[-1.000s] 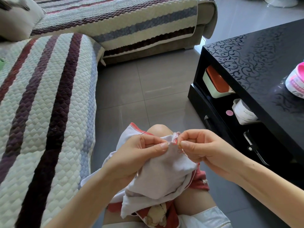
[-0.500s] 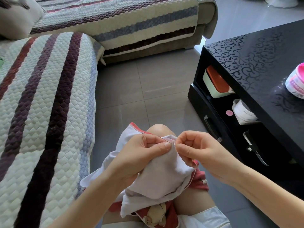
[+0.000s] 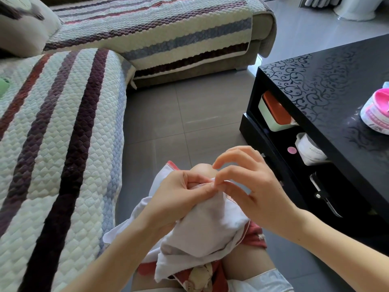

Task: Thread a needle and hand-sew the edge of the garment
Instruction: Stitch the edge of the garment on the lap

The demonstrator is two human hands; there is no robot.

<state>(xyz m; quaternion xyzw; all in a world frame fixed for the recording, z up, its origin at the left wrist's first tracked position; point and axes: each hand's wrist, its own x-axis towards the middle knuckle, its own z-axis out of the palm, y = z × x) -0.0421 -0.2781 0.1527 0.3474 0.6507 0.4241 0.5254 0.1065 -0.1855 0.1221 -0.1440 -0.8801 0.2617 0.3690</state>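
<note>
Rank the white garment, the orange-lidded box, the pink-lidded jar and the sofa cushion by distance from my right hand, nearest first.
1. white garment: on the lap, pinched by the right hand.
2. orange-lidded box: table shelf, ahead right.
3. pink-lidded jar: tabletop, far right.
4. sofa cushion: far left corner.

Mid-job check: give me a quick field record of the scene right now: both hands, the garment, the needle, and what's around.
Left hand: grips the white garment, thumb and forefinger pinching its top edge.
Right hand: fingertips pinch the same edge, right beside the left fingertips; one finger lifted above.
Needle and thread: too small to make out.
Garment position: draped over the person's knee.
Surroundings: striped sofa cover to the left; black table to the right, a pink-lidded tub on top.
</note>
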